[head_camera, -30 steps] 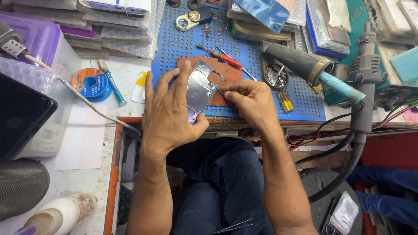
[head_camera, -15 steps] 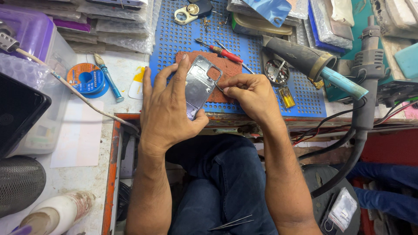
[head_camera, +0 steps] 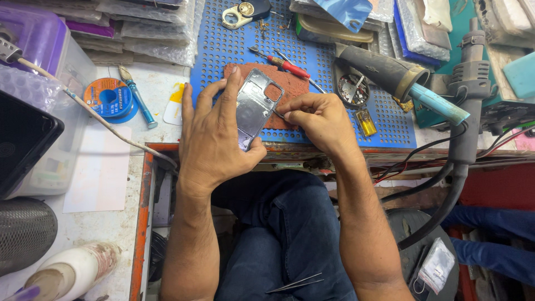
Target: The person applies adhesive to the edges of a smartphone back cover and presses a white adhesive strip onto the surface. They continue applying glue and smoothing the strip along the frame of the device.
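- The left hand sits at the centre of the frame, its fingers wrapped around the lower end of a silvery metal phone frame with a cut-out camera window; thumb and fingers are clamped on its edges, tilting it up off the bench.
- The right hand, just right of centre, has its fingers pinched together against the right edge of the phone frame; something thin seems to be held between thumb and forefinger, but I cannot tell what it is.
- The phone frame lies over a worn reddish-brown rectangular pad, which rests on a blue perforated work mat in the upper middle of the frame.
- Above the pad lies a small red-handled screwdriver.
- At the upper right a dark hot-air gun with a pale blue nozzle lies across the mat, beside a grey handle with a thick black hose.
- At the left, on the white bench, sits a blue and orange spool next to a blue-handled tool.
- At the bottom centre a pair of steel tweezers rests on the person's blue jeans.
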